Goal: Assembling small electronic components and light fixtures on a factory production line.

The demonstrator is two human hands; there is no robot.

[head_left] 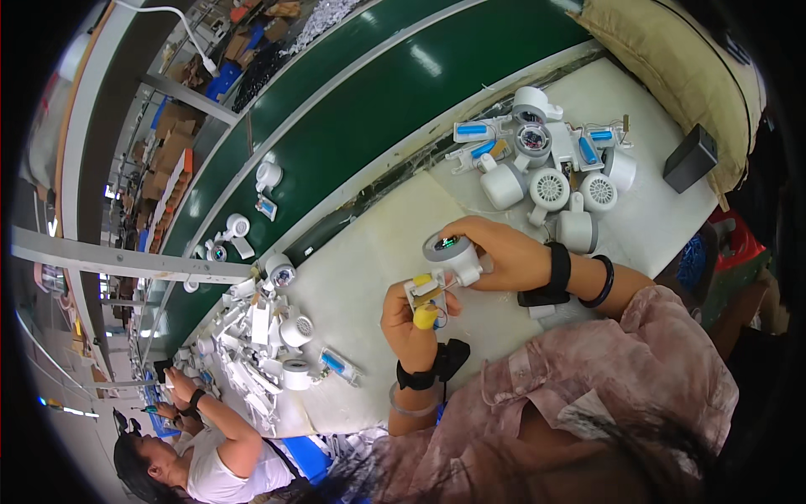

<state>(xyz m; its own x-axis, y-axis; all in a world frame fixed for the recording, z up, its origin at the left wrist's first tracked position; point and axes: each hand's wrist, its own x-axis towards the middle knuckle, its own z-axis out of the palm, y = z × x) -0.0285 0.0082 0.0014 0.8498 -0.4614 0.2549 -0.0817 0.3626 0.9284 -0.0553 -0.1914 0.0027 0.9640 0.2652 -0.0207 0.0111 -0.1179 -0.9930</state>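
Note:
My right hand (504, 250) is wrapped round a white round fan head (462, 259), whose upturned open end shows small green lights inside. In my left hand (405, 334), close beside it, is a white handle piece (415, 294) with a small board on it. Yellow covers show on fingertips of the left hand. Thin wires run near the handle piece, and the two parts sit almost touching. Part of the handle piece is hidden by my fingers.
Fan heads and handles with blue batteries (590, 151) lie heaped at the right, near a black box (691, 158) and a beige sack (672, 59). Another pile of white parts (252, 336) is at the left. A green conveyor (378, 92) runs behind. A co-worker (235, 458) sits lower left.

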